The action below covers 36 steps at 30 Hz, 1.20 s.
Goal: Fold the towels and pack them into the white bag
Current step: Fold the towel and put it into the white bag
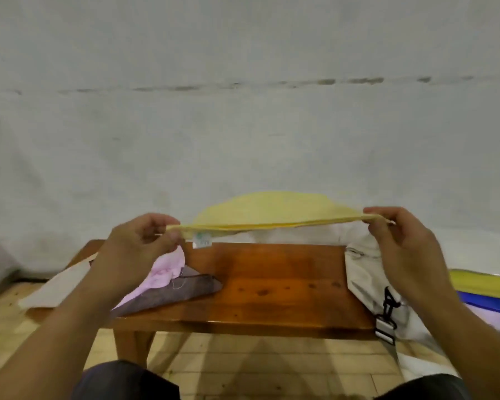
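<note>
Plain grey wall behind, and over the wooden table (272, 284) we've got the yellow towel (272, 212) stretched flat in the air, with our left hand (139, 249) pinching one end and our right hand (399, 241) pinching the other. The white bag (367, 278) slumps over the table's right edge, and a pink towel (165, 272) lies crumpled on a grey towel (182, 290) near the left edge. Our worry is that these are only thin fingertip pinches, so one end could slip and the fold would come out crooked.
</note>
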Available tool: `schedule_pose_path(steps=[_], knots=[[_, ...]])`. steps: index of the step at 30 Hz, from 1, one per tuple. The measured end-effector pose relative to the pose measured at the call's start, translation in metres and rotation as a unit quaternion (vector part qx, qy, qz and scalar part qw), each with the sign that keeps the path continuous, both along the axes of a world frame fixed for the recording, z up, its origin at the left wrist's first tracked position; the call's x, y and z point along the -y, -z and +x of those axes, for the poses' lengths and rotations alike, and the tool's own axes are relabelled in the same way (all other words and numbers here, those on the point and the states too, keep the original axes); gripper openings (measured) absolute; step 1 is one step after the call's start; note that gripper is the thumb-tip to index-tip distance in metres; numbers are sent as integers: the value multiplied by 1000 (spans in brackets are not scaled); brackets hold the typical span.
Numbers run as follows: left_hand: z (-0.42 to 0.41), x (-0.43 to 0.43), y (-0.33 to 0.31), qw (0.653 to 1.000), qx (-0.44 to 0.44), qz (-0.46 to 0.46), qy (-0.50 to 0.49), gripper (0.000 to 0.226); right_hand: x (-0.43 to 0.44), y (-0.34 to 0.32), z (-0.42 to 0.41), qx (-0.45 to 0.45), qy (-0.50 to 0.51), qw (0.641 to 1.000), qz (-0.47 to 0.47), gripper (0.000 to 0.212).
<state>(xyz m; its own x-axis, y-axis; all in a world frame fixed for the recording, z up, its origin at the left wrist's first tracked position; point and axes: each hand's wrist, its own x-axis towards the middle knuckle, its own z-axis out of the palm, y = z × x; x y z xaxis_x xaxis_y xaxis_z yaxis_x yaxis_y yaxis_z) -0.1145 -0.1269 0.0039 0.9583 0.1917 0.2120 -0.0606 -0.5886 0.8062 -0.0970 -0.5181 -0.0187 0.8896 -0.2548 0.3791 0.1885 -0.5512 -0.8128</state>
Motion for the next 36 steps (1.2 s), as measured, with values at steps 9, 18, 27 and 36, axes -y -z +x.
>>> schedule_pose_path(steps=[9,18,27,36], knots=[[-38,2,141,966,-242,54,71,4,7,144,-56,-256,-53,961,-88,12],[-40,4,147,962,-244,91,79,2,15,163,-79,-270,-123,935,-192,14],[-49,-1,147,917,-340,120,169,9,19,158,-95,-353,-104,916,-161,9],[-2,6,97,955,-270,-44,114,13,17,115,-43,-232,-51,968,-79,11]])
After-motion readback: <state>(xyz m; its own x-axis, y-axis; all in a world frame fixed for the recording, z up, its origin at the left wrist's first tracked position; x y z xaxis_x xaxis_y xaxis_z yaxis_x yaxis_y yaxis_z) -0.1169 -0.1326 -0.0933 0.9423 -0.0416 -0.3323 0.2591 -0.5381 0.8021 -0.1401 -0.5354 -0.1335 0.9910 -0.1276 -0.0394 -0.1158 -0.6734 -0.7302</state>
